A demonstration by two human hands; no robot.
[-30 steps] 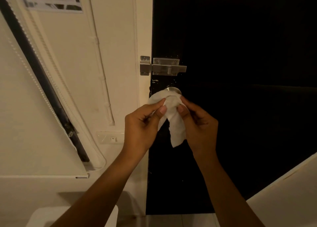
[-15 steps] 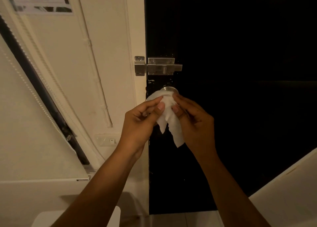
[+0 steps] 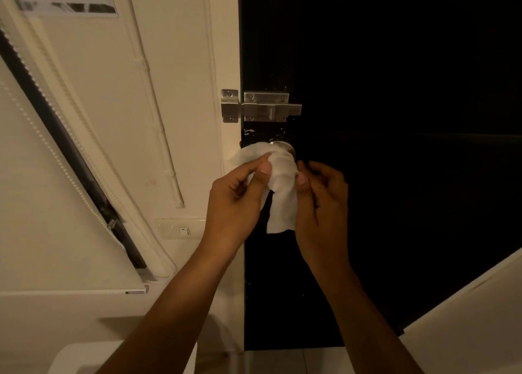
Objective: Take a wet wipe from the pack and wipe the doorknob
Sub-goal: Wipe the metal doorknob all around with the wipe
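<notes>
A white wet wipe [image 3: 282,187] is draped over the round metal doorknob [image 3: 285,147] on the black door [image 3: 395,176]; only the knob's top rim shows above the wipe. My left hand [image 3: 236,201] pinches the wipe's left side between thumb and fingers. On the right side my right hand [image 3: 322,201] holds the wipe with its fingertips. The wipe's lower end hangs loose between my hands. The wipe pack is out of view.
A steel slide bolt [image 3: 264,106] is mounted just above the knob, across door and cream frame [image 3: 226,63]. A wall switch [image 3: 183,229] sits left of my left wrist. A window blind [image 3: 42,176] slants along the left wall. A white surface [image 3: 480,317] juts in at lower right.
Both hands stay on the wipe at the knob. The left part of the wipe has spread out further to the left, and my right fingers have shifted slightly to the right.
</notes>
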